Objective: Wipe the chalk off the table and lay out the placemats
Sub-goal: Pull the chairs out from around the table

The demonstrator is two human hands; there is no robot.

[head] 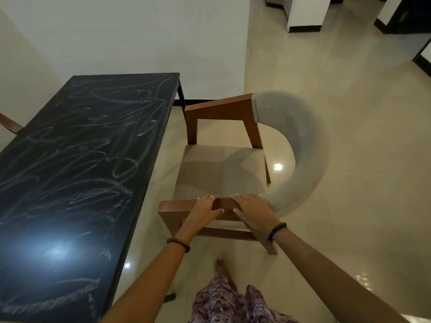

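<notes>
We're looking down on a glossy cream tiled floor, ceiling lights glinting off it in small bright spots. A plain white wall runs behind. Centre stage stands a wooden armchair with a beige seat cushion and curved grey padded backrest. At far left, another chair's wooden arm peeks in. Dark doorways open top right.

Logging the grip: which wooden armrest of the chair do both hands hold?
The near wooden armrest; left hand and right hand grip it. The far armrest is untouched.
</notes>
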